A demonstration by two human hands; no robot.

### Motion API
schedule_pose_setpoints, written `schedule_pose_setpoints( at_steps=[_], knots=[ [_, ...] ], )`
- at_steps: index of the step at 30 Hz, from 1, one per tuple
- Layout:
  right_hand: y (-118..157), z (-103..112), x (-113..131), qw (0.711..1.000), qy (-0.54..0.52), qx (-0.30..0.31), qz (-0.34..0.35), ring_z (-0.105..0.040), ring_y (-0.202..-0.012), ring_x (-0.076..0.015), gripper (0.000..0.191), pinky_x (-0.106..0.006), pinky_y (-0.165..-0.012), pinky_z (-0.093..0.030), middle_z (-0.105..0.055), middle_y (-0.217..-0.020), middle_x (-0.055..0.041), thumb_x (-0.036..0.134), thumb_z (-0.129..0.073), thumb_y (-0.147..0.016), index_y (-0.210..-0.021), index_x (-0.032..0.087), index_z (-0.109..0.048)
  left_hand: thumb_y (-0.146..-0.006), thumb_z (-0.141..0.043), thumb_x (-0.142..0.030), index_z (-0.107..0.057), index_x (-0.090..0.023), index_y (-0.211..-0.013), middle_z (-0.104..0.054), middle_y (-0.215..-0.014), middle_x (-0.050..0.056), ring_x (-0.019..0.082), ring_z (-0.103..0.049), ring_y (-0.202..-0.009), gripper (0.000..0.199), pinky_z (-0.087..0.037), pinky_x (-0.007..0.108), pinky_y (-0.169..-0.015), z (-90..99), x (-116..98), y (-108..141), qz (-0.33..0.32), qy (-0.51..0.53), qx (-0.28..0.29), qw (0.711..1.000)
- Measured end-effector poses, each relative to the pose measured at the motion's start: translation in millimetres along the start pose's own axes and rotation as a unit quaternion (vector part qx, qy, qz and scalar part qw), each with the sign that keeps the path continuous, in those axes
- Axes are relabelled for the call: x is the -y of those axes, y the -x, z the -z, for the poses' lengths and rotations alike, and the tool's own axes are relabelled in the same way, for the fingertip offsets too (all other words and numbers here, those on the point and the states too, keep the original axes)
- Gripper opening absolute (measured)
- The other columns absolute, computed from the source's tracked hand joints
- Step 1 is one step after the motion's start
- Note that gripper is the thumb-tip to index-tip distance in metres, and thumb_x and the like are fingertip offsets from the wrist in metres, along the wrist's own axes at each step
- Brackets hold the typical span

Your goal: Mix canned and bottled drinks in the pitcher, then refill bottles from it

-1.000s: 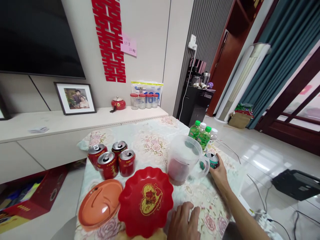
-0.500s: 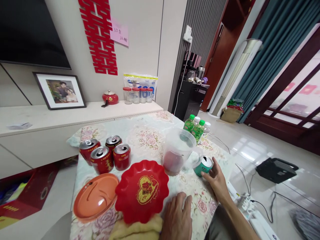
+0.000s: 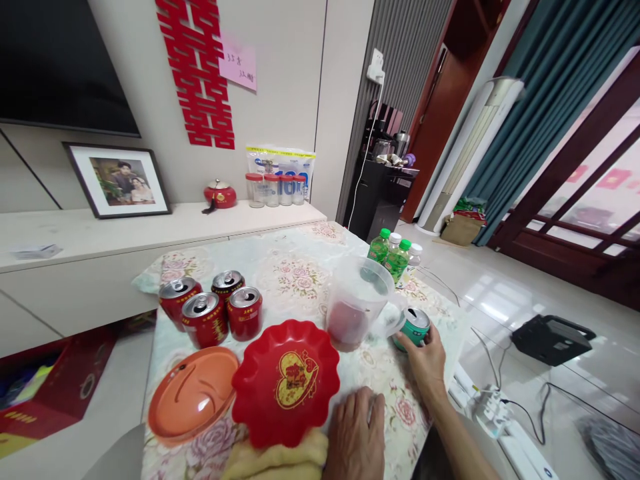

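Observation:
My right hand (image 3: 425,360) is wrapped around an opened green drink can (image 3: 415,323) at the right of the table, thumb on its near side. Beside that can stands a clear plastic pitcher (image 3: 356,293) with reddish-brown liquid in it. My left hand (image 3: 357,423) lies on the flowered tablecloth, fingers stretched forward, holding nothing. Just left of it is a red scalloped plate (image 3: 255,380) with a gold heart print, next to a folded yellow cloth (image 3: 285,460). Further left is an orange lid (image 3: 193,390). Several opened red cans (image 3: 205,320) stand behind it.
Several small bottles with green and white caps (image 3: 395,257) stand at the table's far right edge. Behind the table, a cabinet (image 3: 200,230) bears a photo frame (image 3: 125,183), a red pot (image 3: 220,195) and lidded jars (image 3: 273,191). Cables and a power strip (image 3: 493,410) lie to the right.
My right hand has closed further around the green can, and the can has shifted slightly right and up. My left hand has stayed in about the same place.

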State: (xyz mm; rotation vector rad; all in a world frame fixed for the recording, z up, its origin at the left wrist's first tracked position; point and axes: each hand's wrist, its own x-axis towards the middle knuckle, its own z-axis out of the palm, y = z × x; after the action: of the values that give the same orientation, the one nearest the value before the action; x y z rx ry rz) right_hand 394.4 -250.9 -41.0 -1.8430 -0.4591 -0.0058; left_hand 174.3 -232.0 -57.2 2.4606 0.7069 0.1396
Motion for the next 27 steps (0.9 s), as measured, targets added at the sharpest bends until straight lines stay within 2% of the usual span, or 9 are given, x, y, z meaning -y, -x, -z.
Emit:
schedule_pose_setpoints(
  at_steps=[4, 8, 13, 18, 21, 24, 27],
  knots=[
    [-12.7, 25.9, 27.3, 0.999, -0.018, 0.027, 0.029, -0.067, -0.116, -0.0387, 0.089, -0.052, -0.102, -0.053, -0.07, -0.13, -0.0197, 0.059, -0.084, -0.059, -0.132, 0.013, -0.06, -0.095, -0.049, -0.006, -0.06, -0.028, -0.144, -0.064, -0.146, 0.008, 0.029, -0.06, -0.131, 0.055, -0.047, 0.045, -0.112, -5.1, -0.6, -1.5, 0.018, -0.005, -0.023, 1.0],
    [-32.2, 48.7, 67.0, 0.993, -0.027, 0.089, 0.065, -0.07, -0.112, -0.0352, 0.079, -0.05, -0.097, -0.057, -0.073, -0.127, -0.0138, 0.055, -0.088, -0.061, -0.128, 0.02, -0.064, -0.094, -0.052, -0.008, -0.058, -0.029, -0.147, -0.062, -0.15, 0.009, 0.03, -0.057, -0.135, 0.057, -0.045, 0.047, -0.115, -8.5, 0.6, -0.1, 0.016, 0.003, -0.024, 1.0],
    [-57.3, 60.7, 117.4, 0.967, 0.02, 0.183, 0.175, -0.068, -0.117, -0.0377, 0.077, -0.053, -0.098, -0.057, -0.071, -0.133, -0.013, 0.05, -0.089, -0.065, -0.133, 0.023, -0.064, -0.096, -0.054, -0.011, -0.056, -0.028, -0.15, -0.058, -0.154, 0.011, 0.032, -0.056, -0.139, 0.056, -0.044, 0.051, -0.118, -6.8, 2.7, -0.7, 0.015, 0.023, 0.003, 1.0],
    [-77.4, 61.3, 150.2, 0.918, 0.12, 0.263, 0.273, -0.064, -0.127, -0.0405, 0.075, -0.059, -0.104, -0.054, -0.064, -0.145, -0.0138, 0.045, -0.083, -0.075, -0.142, 0.024, -0.058, -0.098, -0.052, -0.012, -0.055, -0.026, -0.151, -0.057, -0.156, 0.012, 0.032, -0.054, -0.141, 0.055, -0.044, 0.051, -0.119, -9.4, 5.5, -2.7, 0.012, 0.025, 0.01, 1.0],
    [-86.3, 60.5, 161.6, 0.879, 0.188, 0.285, 0.332, -0.064, -0.127, -0.0406, 0.076, -0.06, -0.103, -0.055, -0.064, -0.146, -0.0151, 0.044, -0.079, -0.079, -0.147, 0.022, -0.053, -0.098, -0.051, -0.011, -0.054, -0.027, -0.151, -0.057, -0.155, 0.011, 0.031, -0.053, -0.141, 0.056, -0.045, 0.051, -0.118, -15.7, 8.3, -2.8, 0.003, 0.019, -0.003, 1.0],
    [-91.2, 57.9, 172.4, 0.829, 0.251, 0.293, 0.404, -0.067, -0.122, -0.0394, 0.071, -0.06, -0.101, -0.056, -0.067, -0.142, -0.0141, 0.041, -0.074, -0.083, -0.148, 0.023, -0.051, -0.096, -0.053, -0.011, -0.058, -0.03, -0.146, -0.063, -0.148, 0.009, 0.03, -0.059, -0.133, 0.054, -0.05, 0.047, -0.111, -22.7, 8.9, -2.9, -0.007, -0.007, -0.048, 0.999],
    [-93.6, 53.7, 184.4, 0.783, 0.288, 0.299, 0.463, -0.066, -0.125, -0.0398, 0.066, -0.059, -0.102, -0.055, -0.066, -0.142, -0.0156, 0.038, -0.071, -0.085, -0.146, 0.023, -0.051, -0.096, -0.053, -0.012, -0.063, -0.033, -0.14, -0.067, -0.137, 0.008, 0.029, -0.063, -0.122, 0.049, -0.054, 0.044, -0.104, -27.2, 5.8, -3.2, -0.014, -0.034, -0.109, 0.993]
  ],
)
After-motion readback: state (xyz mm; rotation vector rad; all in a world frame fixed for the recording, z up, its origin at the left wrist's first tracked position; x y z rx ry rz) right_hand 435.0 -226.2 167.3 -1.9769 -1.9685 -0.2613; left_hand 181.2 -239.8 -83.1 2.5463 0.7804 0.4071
